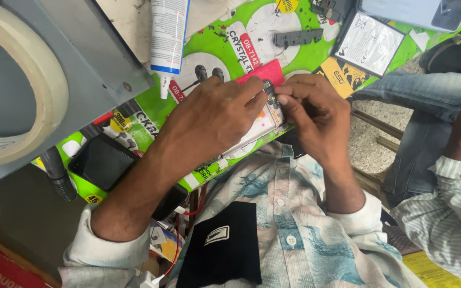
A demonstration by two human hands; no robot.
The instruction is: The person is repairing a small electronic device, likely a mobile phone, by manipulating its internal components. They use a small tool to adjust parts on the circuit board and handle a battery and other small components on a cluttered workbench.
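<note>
My left hand [209, 120] rests on an opened white phone body [265, 124] lying at the near edge of a green printed mat [225, 24]. Its fingertips press near the phone's top end. My right hand [316, 114] pinches a small circuit board strip [271, 96] at that top end. A red card [265, 73] lies just beyond the phone, partly under my fingers. Most of the phone is hidden under my left hand.
A white glue tube [167, 37] lies at the mat's far left. A black phone [100, 160], a grey bracket [297, 37], a flat battery [369, 42] and a pale phone [417, 12] lie around. A tape roll [33, 69] sits on a grey case. Another person [449, 160] sits at right.
</note>
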